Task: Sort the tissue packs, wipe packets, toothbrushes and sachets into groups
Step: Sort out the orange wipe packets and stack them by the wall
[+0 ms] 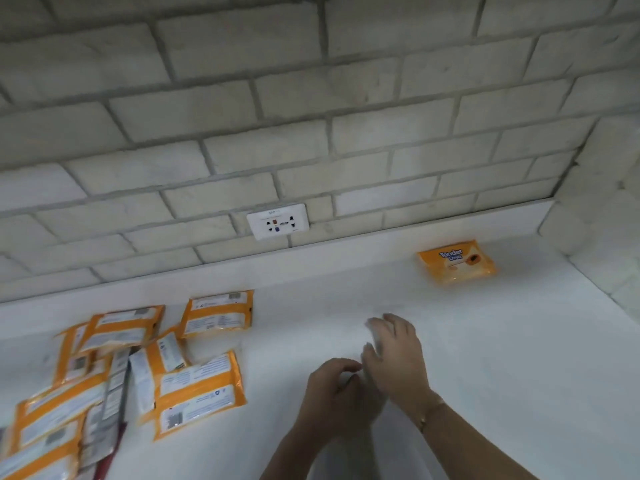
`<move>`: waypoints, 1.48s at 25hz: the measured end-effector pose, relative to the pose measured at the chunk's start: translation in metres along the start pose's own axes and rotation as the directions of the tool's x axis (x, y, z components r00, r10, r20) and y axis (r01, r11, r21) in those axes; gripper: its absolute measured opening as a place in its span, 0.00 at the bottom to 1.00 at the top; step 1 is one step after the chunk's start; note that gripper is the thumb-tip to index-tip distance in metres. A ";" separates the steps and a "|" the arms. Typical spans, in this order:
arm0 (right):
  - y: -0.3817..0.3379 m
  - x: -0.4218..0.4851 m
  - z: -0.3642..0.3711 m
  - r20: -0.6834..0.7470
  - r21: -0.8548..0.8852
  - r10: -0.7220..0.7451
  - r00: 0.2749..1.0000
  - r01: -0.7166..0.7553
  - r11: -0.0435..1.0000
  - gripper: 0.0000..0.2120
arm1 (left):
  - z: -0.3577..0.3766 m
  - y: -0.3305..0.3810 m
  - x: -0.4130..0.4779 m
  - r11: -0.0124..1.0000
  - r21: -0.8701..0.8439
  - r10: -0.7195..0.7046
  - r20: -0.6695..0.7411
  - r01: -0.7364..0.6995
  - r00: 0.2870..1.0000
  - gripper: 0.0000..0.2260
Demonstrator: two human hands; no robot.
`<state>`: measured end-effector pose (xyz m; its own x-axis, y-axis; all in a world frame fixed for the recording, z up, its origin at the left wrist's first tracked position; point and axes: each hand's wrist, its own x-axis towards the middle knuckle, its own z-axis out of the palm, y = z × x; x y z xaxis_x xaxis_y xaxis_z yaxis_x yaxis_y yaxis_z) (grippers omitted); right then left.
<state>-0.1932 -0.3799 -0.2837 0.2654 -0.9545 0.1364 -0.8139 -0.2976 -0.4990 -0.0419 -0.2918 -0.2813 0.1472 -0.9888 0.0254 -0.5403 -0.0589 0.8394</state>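
Several orange wipe packets [199, 393] lie face down in a loose heap at the left of the white counter [502, 358]. Long narrow grey-white packs [114, 386] stick out between them. Another orange packet [218, 313] sits apart, just behind the heap. A single orange packet [456, 260] lies face up at the back right, near the wall. My right hand [398, 358] hovers over the middle of the counter, fingers bent around a small pale, blurred pack [373, 336]. My left hand [332, 393] is curled just beside it, fingertips almost touching the right hand. Whether it holds anything is hidden.
A pale brick wall [311, 116] runs along the back and turns in at the right corner. A white wall socket [277, 221] sits just above the counter's low back ledge. A dark red item [110, 455] shows under the heap at the bottom left.
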 end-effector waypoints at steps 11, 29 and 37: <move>-0.104 -0.096 0.071 0.120 -0.083 -0.261 0.958 0.271 0.959 0.18 | -0.186 -0.061 -0.073 0.643 0.751 -0.136 -0.085 0.154 0.987 0.40; -0.136 -0.096 0.013 0.484 0.698 0.168 0.859 -0.494 0.518 0.13 | -0.218 -0.002 -0.068 0.937 0.296 0.209 -0.045 -0.187 0.977 0.34; -0.184 -0.083 -0.049 0.570 0.810 0.026 0.821 -0.557 -0.183 0.18 | -0.188 0.039 -0.096 0.720 -0.622 0.201 -0.235 -0.306 0.951 0.30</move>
<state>-0.0908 -0.2472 -0.1608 0.4916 -0.7793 -0.3886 0.4198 0.6030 -0.6783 0.0783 -0.1735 -0.1492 0.2258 -0.9200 0.3204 0.0815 0.3456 0.9348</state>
